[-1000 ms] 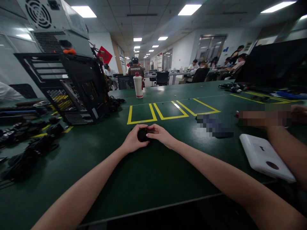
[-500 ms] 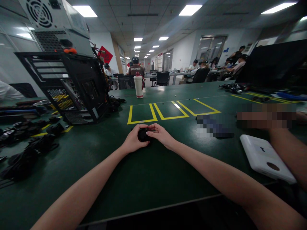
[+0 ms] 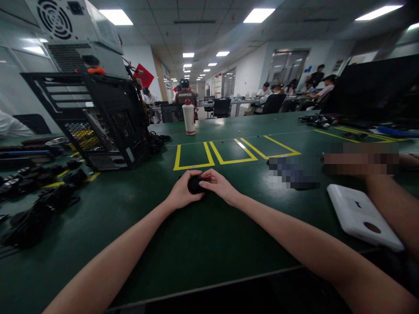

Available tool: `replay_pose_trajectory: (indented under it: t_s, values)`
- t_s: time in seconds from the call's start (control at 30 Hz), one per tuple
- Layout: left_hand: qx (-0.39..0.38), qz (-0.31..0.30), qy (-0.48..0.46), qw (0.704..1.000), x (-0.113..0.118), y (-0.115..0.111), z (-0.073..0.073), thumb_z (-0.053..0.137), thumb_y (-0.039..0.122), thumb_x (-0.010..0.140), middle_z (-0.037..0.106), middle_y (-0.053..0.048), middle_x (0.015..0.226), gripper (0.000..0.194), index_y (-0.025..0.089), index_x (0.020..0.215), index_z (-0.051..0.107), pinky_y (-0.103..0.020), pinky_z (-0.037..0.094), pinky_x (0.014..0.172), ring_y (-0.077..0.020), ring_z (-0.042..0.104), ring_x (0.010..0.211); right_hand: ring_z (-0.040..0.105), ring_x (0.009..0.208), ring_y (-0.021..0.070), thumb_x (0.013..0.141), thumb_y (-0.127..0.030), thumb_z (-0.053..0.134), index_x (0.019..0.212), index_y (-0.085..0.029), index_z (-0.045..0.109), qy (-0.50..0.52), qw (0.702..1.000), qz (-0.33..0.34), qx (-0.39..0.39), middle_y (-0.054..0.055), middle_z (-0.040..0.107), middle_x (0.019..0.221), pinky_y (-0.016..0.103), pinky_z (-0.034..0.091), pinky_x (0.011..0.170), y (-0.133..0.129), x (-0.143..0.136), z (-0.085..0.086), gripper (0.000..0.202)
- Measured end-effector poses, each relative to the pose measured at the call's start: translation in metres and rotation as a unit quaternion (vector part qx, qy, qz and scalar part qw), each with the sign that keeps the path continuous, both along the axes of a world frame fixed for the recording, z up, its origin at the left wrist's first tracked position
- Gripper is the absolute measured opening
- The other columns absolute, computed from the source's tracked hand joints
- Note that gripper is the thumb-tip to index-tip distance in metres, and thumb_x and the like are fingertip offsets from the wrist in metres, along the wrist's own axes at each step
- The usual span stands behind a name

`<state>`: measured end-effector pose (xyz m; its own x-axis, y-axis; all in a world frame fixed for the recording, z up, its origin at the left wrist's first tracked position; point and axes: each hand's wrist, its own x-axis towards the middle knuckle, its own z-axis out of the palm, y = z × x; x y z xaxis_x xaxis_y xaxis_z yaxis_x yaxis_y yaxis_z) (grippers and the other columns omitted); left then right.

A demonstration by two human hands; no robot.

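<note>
A small, round black object is held low over the green table, just in front of me. My left hand curls around its left side, fingers over the top and thumb underneath. From the right, my right hand pinches its edge between thumb and fingers. Its exact kind cannot be made out, as it is dark and partly covered by the fingers. Beyond both hands, yellow tape outlines mark the tabletop.
An open black computer case with a power supply above stands left, near black cables and parts. A white tumbler stands behind the tape. At right are a white device, another person's forearm and a dark monitor.
</note>
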<state>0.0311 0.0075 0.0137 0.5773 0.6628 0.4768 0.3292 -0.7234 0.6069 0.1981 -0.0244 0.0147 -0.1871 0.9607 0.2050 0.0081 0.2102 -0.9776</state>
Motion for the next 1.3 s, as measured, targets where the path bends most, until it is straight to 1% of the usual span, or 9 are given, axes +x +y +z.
replay_pose_trajectory:
  t_s: [0.1,0.33,0.43,0.5,0.57,0.77,1.0,1.17,1.3]
  values:
    - [-0.002,-0.007,0.000,1.000,0.000,0.000,0.001,0.066,0.021,0.062,0.050,-0.008,0.114,0.056,0.021,0.112,0.042,-0.043,0.039,0.093,-0.0241,0.049,0.108,0.054,0.091,0.0161,0.070,-0.024,0.063,0.094,-0.019,0.050,-0.007,1.000,-0.013,-0.019,0.002,0.056,0.092,0.039,0.041,0.086,0.002,-0.001,-0.002,0.028]
    - [0.002,-0.002,-0.005,1.000,0.000,0.000,-0.001,0.066,0.019,0.061,0.050,-0.008,0.114,0.056,0.021,0.112,0.042,-0.044,0.038,0.093,-0.0246,0.049,0.108,0.054,0.094,0.0171,0.058,-0.016,0.072,0.090,-0.020,0.051,-0.022,0.998,0.064,0.008,0.002,0.056,0.097,0.041,0.039,0.089,-0.001,0.007,0.003,0.039]
    - [0.002,-0.004,-0.003,1.000,0.000,0.000,-0.001,0.066,0.020,0.061,0.051,-0.007,0.114,0.057,0.021,0.112,0.042,-0.044,0.039,0.092,-0.0246,0.050,0.107,0.053,0.092,0.0156,0.065,-0.021,0.067,0.088,-0.020,0.053,-0.008,0.998,0.055,0.008,0.001,0.056,0.094,0.038,0.040,0.087,-0.001,0.007,0.002,0.028]
    - [0.003,-0.006,-0.005,1.000,0.000,0.000,-0.001,0.067,0.021,0.061,0.051,-0.007,0.114,0.057,0.021,0.112,0.043,-0.044,0.039,0.093,-0.0246,0.050,0.107,0.054,0.087,0.0140,0.070,-0.024,0.062,0.084,-0.019,0.055,-0.001,0.999,0.029,0.022,0.000,0.056,0.089,0.036,0.041,0.085,0.002,0.005,0.000,0.016]
    - [0.006,-0.005,-0.008,1.000,0.001,0.001,-0.001,0.067,0.021,0.060,0.051,-0.007,0.113,0.056,0.021,0.111,0.043,-0.044,0.038,0.093,-0.0243,0.049,0.108,0.054,0.084,0.0131,0.071,-0.025,0.060,0.082,-0.019,0.056,0.002,0.999,0.005,0.033,0.000,0.057,0.085,0.035,0.041,0.084,0.005,0.003,-0.003,0.013]
    - [0.009,-0.006,-0.010,1.000,0.000,0.001,-0.002,0.067,0.021,0.060,0.052,-0.007,0.113,0.057,0.021,0.111,0.043,-0.042,0.039,0.093,-0.0235,0.050,0.107,0.056,0.089,0.0145,0.066,-0.021,0.065,0.089,-0.017,0.055,0.011,1.000,0.005,-0.014,0.003,0.058,0.093,0.037,0.040,0.088,0.008,0.004,-0.002,0.026]
    - [0.008,-0.002,-0.009,1.000,0.001,0.000,-0.002,0.066,0.019,0.060,0.051,-0.007,0.114,0.057,0.021,0.111,0.043,-0.042,0.039,0.093,-0.0236,0.050,0.107,0.056,0.090,0.0157,0.058,-0.017,0.072,0.089,-0.020,0.051,0.016,0.997,0.075,-0.011,0.001,0.055,0.095,0.037,0.044,0.084,0.003,0.009,-0.001,0.037]
    - [0.005,-0.001,-0.003,1.000,0.000,0.000,-0.001,0.067,0.021,0.060,0.051,-0.007,0.113,0.057,0.022,0.112,0.042,-0.044,0.039,0.092,-0.0243,0.050,0.107,0.055,0.086,0.0136,0.068,-0.024,0.064,0.084,-0.019,0.053,0.006,1.000,0.022,0.021,0.000,0.055,0.087,0.036,0.043,0.085,0.004,0.005,-0.004,0.020]
    - [0.005,-0.002,0.002,1.000,0.000,-0.001,0.000,0.067,0.020,0.060,0.051,-0.007,0.114,0.057,0.022,0.112,0.042,-0.044,0.039,0.093,-0.0242,0.050,0.108,0.055,0.089,0.0148,0.067,-0.023,0.065,0.090,-0.018,0.052,0.002,1.000,-0.005,-0.004,0.002,0.056,0.092,0.038,0.042,0.087,0.007,0.003,-0.004,0.026]
